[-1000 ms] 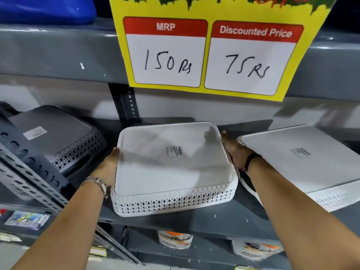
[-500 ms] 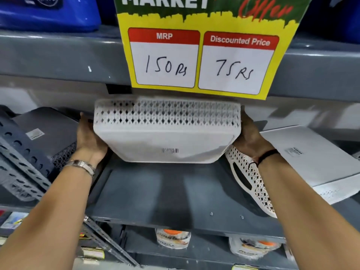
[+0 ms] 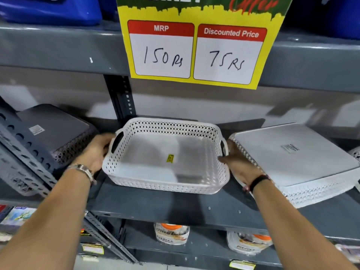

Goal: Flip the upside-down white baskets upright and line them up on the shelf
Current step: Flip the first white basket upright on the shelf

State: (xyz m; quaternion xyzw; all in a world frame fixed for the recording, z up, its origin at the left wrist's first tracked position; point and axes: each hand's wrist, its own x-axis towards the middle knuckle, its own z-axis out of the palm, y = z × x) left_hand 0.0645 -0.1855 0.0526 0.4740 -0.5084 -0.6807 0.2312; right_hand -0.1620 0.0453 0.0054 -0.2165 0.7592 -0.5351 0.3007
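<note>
A white perforated basket [image 3: 165, 184] now faces open side up, just above or on the grey shelf [image 3: 175, 207], with a yellow sticker inside. My left hand [image 3: 97, 151] holds its left side by the handle. My right hand [image 3: 239, 162] holds its right side. To the right a second white basket [image 3: 292, 158] lies upside down, tilted, with a label on its flat bottom. The edge of another white basket [image 3: 355, 154] shows at the far right.
A grey basket [image 3: 56, 131] lies upside down at the left behind a slanted perforated metal strut [image 3: 23, 152]. A yellow price sign [image 3: 196, 45] hangs from the shelf above. Blue tubs [image 3: 48, 8] stand on top. Packaged goods fill the shelf below.
Both hands lifted the upside-down middle basket, tipped it on edge, and turned it over. It now sits open side up, low at the shelf.
</note>
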